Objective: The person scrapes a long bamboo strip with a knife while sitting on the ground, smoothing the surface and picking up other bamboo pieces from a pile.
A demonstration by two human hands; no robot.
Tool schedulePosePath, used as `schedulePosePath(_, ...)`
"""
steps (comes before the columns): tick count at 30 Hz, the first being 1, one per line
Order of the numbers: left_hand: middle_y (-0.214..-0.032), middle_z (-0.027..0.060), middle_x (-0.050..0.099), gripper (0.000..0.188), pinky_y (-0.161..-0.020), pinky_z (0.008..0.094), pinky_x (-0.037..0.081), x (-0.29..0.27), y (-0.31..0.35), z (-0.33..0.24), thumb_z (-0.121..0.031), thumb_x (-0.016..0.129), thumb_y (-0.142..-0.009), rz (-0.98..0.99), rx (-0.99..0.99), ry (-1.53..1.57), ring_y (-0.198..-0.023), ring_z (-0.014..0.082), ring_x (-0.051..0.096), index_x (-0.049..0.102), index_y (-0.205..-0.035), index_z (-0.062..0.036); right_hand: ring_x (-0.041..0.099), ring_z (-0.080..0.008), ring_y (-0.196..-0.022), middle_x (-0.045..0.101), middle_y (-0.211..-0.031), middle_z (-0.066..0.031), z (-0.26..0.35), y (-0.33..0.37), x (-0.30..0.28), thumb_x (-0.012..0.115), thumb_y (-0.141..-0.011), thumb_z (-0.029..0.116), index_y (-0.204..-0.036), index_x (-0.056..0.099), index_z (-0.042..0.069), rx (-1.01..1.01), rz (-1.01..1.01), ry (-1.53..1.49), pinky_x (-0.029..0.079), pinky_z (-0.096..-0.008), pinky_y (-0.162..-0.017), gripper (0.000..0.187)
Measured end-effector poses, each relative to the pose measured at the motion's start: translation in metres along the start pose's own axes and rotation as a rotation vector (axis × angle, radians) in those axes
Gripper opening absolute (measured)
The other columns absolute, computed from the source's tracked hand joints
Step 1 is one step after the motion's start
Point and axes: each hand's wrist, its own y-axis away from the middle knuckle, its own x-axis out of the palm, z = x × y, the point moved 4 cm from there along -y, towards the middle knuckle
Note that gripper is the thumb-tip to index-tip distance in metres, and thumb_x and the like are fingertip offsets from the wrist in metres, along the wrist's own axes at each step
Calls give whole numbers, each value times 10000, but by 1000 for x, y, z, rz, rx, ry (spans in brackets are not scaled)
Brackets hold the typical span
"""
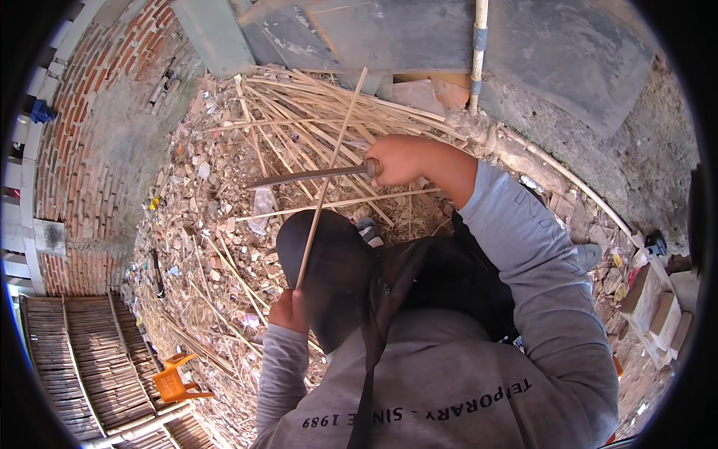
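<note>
My left hand [289, 310] is closed around the lower end of a long, thin bamboo strip [314, 232], low beside my black-trousered knee [329, 262]. The strip slants up and away to the right. My right hand [396, 159] grips the handle of a long knife [299, 177], its dark blade pointing left. Blade and strip cross a little above the knee; whether they touch I cannot tell. Part of the left hand's fingers is hidden.
A heap of bamboo strips [299, 97] lies ahead on rubble-strewn ground [202, 224]. Grey panels [404, 34] and a pale upright pipe [479, 52] stand beyond. At left are a brick wall [82, 127], an orange plastic chair [173, 383] and a slatted bamboo panel [90, 352].
</note>
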Motion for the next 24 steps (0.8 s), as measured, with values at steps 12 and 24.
schedulePosePath(12,-638,254,566,498,-555,522,423,1,-3,-8,-446,374,-994,-64,42,-65,-645,477,581,556,-811,-20,637,-365,-919,666,-932,-208,-28,-15,-3,736,-761,292,-1062,663,37,77,-68,13,489,-438,-799,401)
schedulePosePath(24,-619,241,577,518,-547,535,428,-3,-5,-12,-482,368,-990,-28,42,-70,-619,469,587,570,-826,-34,645,-342,-837,671,-871,-179,-32,-16,-5,741,-730,276,-975,664,12,128,-10,-78,499,-420,-758,368)
